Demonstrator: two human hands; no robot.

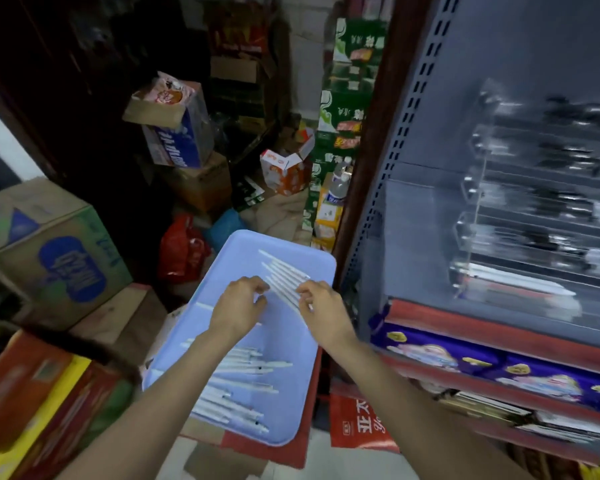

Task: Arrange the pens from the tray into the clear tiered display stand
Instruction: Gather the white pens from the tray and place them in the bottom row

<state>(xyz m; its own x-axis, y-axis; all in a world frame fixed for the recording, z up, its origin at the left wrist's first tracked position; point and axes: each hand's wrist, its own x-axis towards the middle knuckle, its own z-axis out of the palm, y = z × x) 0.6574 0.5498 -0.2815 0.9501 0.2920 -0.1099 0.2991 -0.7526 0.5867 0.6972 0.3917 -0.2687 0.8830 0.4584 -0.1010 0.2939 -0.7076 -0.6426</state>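
Head view, looking down over both forearms. Blue tray (pixel 312 258) resting on stacked cartons, just left of the shelf unit. Upper group of white pens (pixel 284 271) lying side by side, slanted across the far half of the tray; second, looser group of pens (pixel 236 393) scattered in the near half. Left hand (pixel 238 306) over the near end of the upper group, fingers curled down onto the pens; right hand (pixel 317 303) at the other side of the same group, fingertips pinching or gathering them. Firmness of either hold: cannot tell, motion blur. Both hands close together, bracketing the bundle.

Clear tiered display stand (pixel 482 202) on the shelf to the right, well apart from the tray, heavily blurred. Dark items visible on several upper tiers, white pens on the lowest tier (pixel 520 285); exact counts unreadable.

Progress estimate: partly done. Stand already carrying stock, yet many pens left in the tray. Current step, judged: collecting the upper bundle for transfer. Remaining: lift, carry right, seat in a tier, then repeat for the near group.
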